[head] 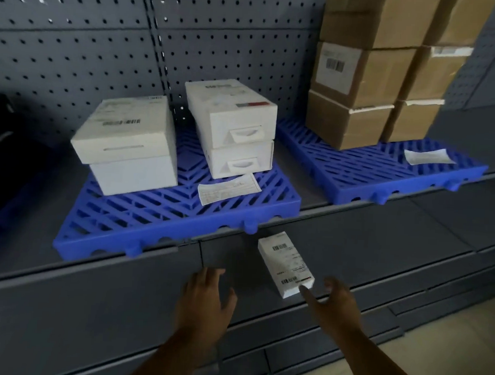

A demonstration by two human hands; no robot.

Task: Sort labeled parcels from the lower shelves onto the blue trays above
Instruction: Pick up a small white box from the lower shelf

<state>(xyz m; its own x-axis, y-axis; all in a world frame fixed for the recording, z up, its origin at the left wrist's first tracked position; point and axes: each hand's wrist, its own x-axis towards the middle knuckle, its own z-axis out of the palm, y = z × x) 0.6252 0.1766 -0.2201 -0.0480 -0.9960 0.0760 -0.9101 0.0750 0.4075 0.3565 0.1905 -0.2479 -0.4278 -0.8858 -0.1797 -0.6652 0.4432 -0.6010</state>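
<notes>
A: Light level?
B: Dim, cool, flat. Brightest spots are the white boxes (145, 142) and the floor (447, 355), near right.
A: Shadows?
B: Heavy on the lower shelves (352, 250) beneath the blue tray (181, 221). Far left edge drops to near black.
A: Glare?
B: Only small glints on the pegboard (76, 35), far left.
A: Sharpness?
B: Soft throughout. Both the left hand (206, 294) and the right hand (335, 301) are smeared. Print on the small parcel (285, 264) is unreadable.
A: Edges?
B: Wide-angle bowing. Shelf lines curve, and the cardboard stack (366, 79) leans, far right.
</notes>
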